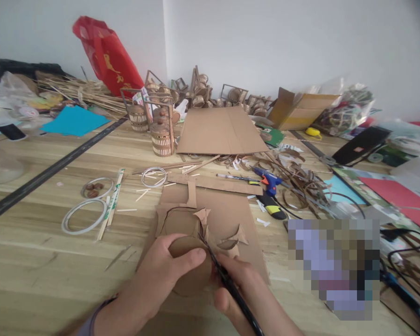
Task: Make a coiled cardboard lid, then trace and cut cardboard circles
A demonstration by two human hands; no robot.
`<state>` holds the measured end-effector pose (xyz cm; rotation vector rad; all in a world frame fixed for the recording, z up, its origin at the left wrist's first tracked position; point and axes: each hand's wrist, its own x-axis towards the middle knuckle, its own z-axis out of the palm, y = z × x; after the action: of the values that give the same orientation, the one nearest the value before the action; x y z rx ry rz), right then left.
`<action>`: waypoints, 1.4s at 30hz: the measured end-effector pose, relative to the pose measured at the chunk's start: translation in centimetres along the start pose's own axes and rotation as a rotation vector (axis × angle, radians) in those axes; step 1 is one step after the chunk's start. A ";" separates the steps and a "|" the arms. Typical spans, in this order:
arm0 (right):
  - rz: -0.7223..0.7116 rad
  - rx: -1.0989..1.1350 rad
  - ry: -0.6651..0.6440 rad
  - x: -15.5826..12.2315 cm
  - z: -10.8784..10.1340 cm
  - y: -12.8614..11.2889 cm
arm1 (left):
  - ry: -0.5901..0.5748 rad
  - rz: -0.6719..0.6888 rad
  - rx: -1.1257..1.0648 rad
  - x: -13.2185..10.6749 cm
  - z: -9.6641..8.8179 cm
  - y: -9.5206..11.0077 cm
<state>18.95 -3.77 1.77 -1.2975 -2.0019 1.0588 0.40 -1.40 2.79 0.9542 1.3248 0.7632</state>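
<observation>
My left hand [177, 261] is closed on a round cardboard disc [192, 277], with the thumb lying across its top. My right hand [236, 284] grips a long, slim black tool [226, 280]. Its narrow dark tip lies by the disc's upper right edge. I cannot make out exactly what kind of tool it is. Under both hands lies a cardboard sheet [227, 210]. Curved cardboard offcuts [243, 234] rest on that sheet, and a piece with a curved outline drawn on it [178, 219] sits just beyond my left hand.
A blue glue gun [270, 179] and a yellow-and-black handle [271, 206] lie right of the sheet, near curled brown strips [294, 172]. Tape rings [84, 217] are at left. Slatted miniature baskets [163, 140] and a large cardboard panel [222, 130] stand farther back.
</observation>
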 end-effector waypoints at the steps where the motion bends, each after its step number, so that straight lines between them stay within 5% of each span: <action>1: -0.013 0.002 0.002 0.0 -0.1 -0.1 | 0.001 -0.003 -0.001 0.0 0.0 0.0; 22: -0.097 -0.025 0.034 0.2 0.0 -0.1 | 0.131 0.020 0.171 -0.1 0.1 0.1; 30: -0.133 -0.104 0.108 0.1 0.5 0.0 | 0.074 0.038 0.156 -0.3 0.2 0.1; 34: -0.063 -0.048 0.138 -0.1 0.7 0.1 | 0.136 0.009 0.124 -0.3 0.4 -0.1; 42: 0.267 0.489 0.124 0.2 0.0 0.4 | 0.069 -0.002 -0.299 -0.3 1.3 0.1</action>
<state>19.13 -3.51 1.43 -1.3351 -1.3818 1.4410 1.62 -1.74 3.02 0.6928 1.2278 0.9693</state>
